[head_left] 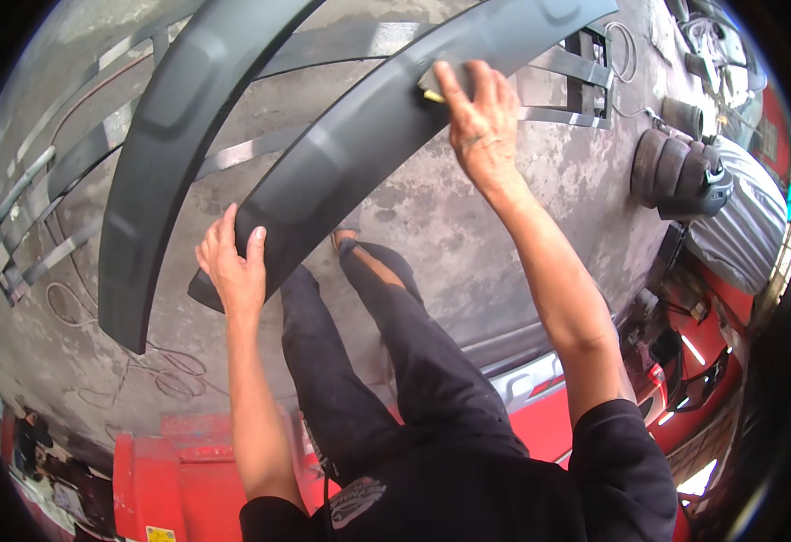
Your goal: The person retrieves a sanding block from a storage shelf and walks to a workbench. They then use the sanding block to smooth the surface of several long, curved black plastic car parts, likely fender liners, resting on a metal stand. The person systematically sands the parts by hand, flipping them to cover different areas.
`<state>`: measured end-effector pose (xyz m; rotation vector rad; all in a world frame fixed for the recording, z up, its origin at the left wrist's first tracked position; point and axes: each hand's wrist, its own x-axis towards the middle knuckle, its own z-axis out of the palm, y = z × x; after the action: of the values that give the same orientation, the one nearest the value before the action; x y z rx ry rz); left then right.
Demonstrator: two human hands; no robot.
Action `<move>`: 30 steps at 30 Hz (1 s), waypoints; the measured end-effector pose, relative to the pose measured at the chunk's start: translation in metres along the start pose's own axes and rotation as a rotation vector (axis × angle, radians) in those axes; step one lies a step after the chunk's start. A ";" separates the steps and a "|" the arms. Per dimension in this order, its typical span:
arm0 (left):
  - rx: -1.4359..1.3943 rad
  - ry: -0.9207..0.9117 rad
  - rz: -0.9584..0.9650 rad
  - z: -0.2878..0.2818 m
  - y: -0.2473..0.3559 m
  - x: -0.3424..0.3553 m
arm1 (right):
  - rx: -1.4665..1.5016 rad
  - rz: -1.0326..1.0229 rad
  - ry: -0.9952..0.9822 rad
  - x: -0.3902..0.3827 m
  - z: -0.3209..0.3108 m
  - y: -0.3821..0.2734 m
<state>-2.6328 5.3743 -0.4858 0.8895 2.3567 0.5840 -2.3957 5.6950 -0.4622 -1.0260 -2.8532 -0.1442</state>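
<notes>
A long, curved dark grey panel (pixel 323 163) that looks like car body trim slants from the lower left up to the upper right in front of me. My left hand (pixel 235 264) grips its near lower end, with the thumb on the top face and the fingers over the far edge. Pressed flat on the panel's upper half is a small grey pad with a yellow edge (pixel 431 88), like a sanding pad. My right hand (pixel 481 117) covers most of it, fingers bent over it. A second similar panel (pixel 174 144) lies to the left, untouched.
Under the panels stands a metal rack (pixel 242 149) of flat bars. A thin hose (pixel 174 375) coils on the stained concrete floor (pixel 441 235) at lower left. Behind my legs is a red box-like object (pixel 206 479). Dark round parts (pixel 662 172) and a silver cover (pixel 739 217) sit at right.
</notes>
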 end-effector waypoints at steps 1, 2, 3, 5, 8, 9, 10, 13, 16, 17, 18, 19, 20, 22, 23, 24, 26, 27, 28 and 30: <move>-0.005 -0.012 0.006 0.001 0.003 0.000 | 0.008 -0.061 -0.019 0.000 0.002 -0.001; -0.007 -0.022 0.011 0.001 0.003 0.002 | 0.044 -0.131 -0.040 0.003 0.009 -0.001; -0.025 -0.030 0.007 0.001 0.004 0.002 | 0.017 -0.088 -0.027 0.009 0.013 0.006; -0.060 -0.039 -0.003 -0.003 0.006 0.005 | -0.035 -0.008 0.000 0.025 0.019 0.021; -0.041 -0.006 0.019 -0.003 0.003 0.002 | -0.018 -0.096 -0.005 0.014 0.020 -0.005; -0.046 -0.013 0.011 -0.003 0.005 0.003 | -0.008 -0.153 -0.017 0.009 0.018 -0.012; -0.051 -0.019 0.003 -0.004 0.007 0.004 | 0.018 -0.202 -0.033 0.011 0.015 -0.008; -0.047 -0.036 0.001 -0.005 0.009 0.005 | 0.024 0.039 -0.100 0.027 0.011 0.022; -0.008 0.013 0.035 0.006 0.009 0.004 | 0.072 -0.182 -0.155 0.019 0.002 0.018; 0.016 0.041 0.040 0.008 0.011 0.000 | 0.138 -0.306 -0.216 0.011 -0.008 0.003; 0.078 0.068 0.084 0.009 0.020 -0.001 | 0.216 -0.352 -0.224 -0.002 -0.018 -0.010; 0.139 0.096 0.131 0.013 0.035 -0.002 | 0.320 -0.301 -0.237 -0.013 -0.030 -0.020; 0.196 0.122 0.184 0.019 0.050 -0.001 | 0.370 -0.191 -0.189 -0.032 -0.040 -0.024; 0.222 0.037 0.268 0.040 0.085 0.006 | 0.476 0.088 -0.213 -0.078 -0.054 -0.026; 0.247 -0.006 0.303 0.051 0.108 0.013 | 0.542 0.220 -0.223 -0.110 -0.056 -0.028; 0.250 -0.004 0.317 0.067 0.126 0.023 | 0.611 0.348 -0.230 -0.142 -0.056 -0.032; 0.234 0.018 0.342 0.102 0.171 0.055 | 0.713 0.470 -0.317 -0.192 -0.071 -0.044; 0.219 0.038 0.355 0.118 0.201 0.075 | 0.751 0.516 -0.351 -0.217 -0.077 -0.053; 0.165 0.080 0.454 0.135 0.231 0.090 | 0.796 0.551 -0.387 -0.236 -0.083 -0.063; 0.191 -0.209 0.774 0.167 0.287 0.111 | 0.870 0.595 -0.478 -0.255 -0.093 -0.081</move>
<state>-2.4657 5.6825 -0.4881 1.8735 1.8478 0.5152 -2.2454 5.4610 -0.4084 -1.6995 -2.2919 1.3868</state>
